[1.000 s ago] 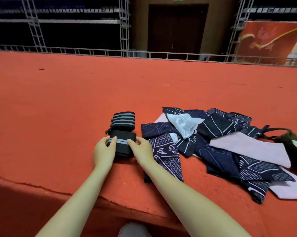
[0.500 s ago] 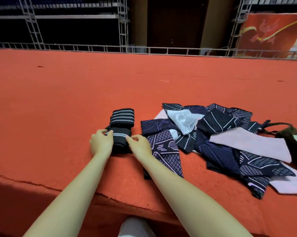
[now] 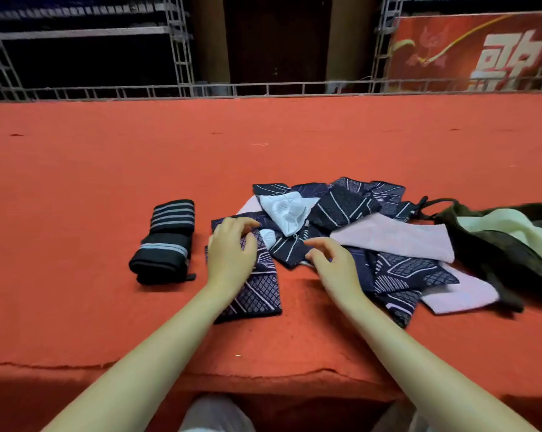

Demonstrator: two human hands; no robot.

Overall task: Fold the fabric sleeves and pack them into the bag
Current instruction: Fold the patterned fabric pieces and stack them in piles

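On red carpet (image 3: 76,188): two folded striped sleeves (image 3: 166,241).

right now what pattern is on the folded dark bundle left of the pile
The folded black fabric bundle has pale grey horizontal stripes, shown in the head view.

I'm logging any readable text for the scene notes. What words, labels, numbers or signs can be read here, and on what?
Red banner at back right: one large white character, cut off by the railing and the frame edge, not readable with certainty.
Fabric sleeves, folded striped sleeves, bag: patterns only, no text.
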